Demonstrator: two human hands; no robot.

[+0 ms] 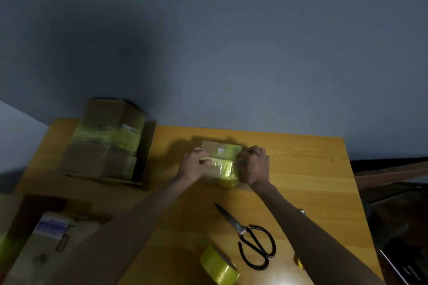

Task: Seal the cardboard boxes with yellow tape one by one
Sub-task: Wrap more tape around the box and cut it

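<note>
Person presses yellow tape (pixel 228 176) down on a small cardboard box (pixel 222 148) at the middle of the wooden surface (pixel 301 169).

The left hand (pixel 194 163) curls its grip round the box's left end, pinching what looks like a yellow tape edge, while the right hand (pixel 253 165) curls its grip over the right end. The tape roll (pixel 218 266) and scissors (pixel 251 238) lie nearer the person, apart from the box. The step in hand appears to be bedding a strip down. To do it well, one hand should steady the box while the other rubs the tape flat from the seam outward and over the edges, leaving no wrinkle or lifted corner. Sealed boxes (pixel 104 146) stand stacked at the far left. Whether this strip is already cut cannot be told.
</note>
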